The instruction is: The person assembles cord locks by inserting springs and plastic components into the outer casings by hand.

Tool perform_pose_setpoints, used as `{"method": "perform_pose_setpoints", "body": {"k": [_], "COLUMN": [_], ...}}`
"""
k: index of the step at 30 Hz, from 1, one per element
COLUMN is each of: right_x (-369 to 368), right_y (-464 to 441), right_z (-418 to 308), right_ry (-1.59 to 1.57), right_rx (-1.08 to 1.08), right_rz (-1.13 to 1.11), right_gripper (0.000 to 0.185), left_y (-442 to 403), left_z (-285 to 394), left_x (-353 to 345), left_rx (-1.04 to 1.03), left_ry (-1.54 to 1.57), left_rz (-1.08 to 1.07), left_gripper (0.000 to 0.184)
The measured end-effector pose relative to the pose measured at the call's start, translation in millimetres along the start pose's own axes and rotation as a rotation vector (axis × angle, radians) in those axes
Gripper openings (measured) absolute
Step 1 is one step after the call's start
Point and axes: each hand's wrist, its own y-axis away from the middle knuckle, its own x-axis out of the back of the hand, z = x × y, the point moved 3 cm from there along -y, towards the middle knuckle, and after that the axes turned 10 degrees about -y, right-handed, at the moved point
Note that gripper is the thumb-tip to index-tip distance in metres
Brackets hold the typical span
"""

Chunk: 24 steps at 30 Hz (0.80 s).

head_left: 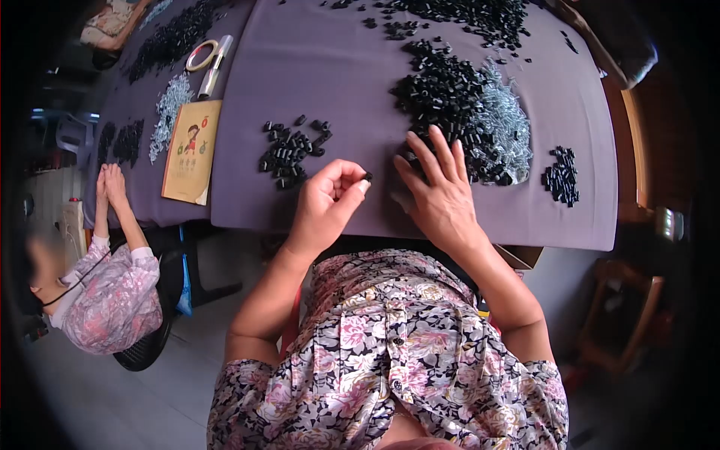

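Note:
Between the thumb and forefinger of my left hand (330,199) is a small black plastic piece (367,177), pinched above the cloth. My right hand (442,191) lies with fingers spread at the near edge of a large heap of black plastic pieces (439,90), its fingertips touching them. Against that heap's right side rests a pile of small clear, shiny parts (504,120). To the left of my left hand sits a smaller group of black pieces (289,154). Another small cluster of black parts (561,176) lies at the far right.
A purple-grey cloth (315,75) covers the table. On the left are a yellow booklet (191,154), a tape roll (201,56), a clear pile (171,109) and more black pieces (169,41). A co-worker (112,300) sits left, hands at the table edge.

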Motion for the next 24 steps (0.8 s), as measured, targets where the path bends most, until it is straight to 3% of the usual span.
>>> {"method": "perform_pose_setpoints", "body": {"k": [4,6,9,14,18,24], "right_x": [15.8,29.7,30.4,25.0,26.1,45.9], "right_y": [11.1,8.5,16.0,29.9,45.5,41.4], "right_z": [-10.0,-20.9,-23.7,-32.3,-35.9,8.9], "right_ry": [-0.152,-0.292,-0.502,-0.634,-0.631,-0.271], "right_rx": [0.005,0.054,0.043,0.037,0.029,-0.067], "right_rz": [0.022,0.105,0.06,0.147,0.082,0.173], "right_gripper": [0.044,0.042,0.04,0.031,0.03,0.028], "left_y": [9.7,12.8,18.5,34.2,40.9,44.0], "left_z": [-0.8,-0.1,0.5,4.0,-5.5,2.7], "left_x": [-4.9,-11.4,-23.5,-35.1,-38.7,-32.1], "left_rx": [-0.044,-0.001,0.059,0.129,0.238,0.1], "left_ry": [-0.058,0.029,0.163,0.288,0.284,0.186], "left_rz": [0.007,-0.059,-0.184,-0.3,-0.375,-0.25], "left_gripper": [0.01,0.011,0.014,0.018,0.015,0.012]}}
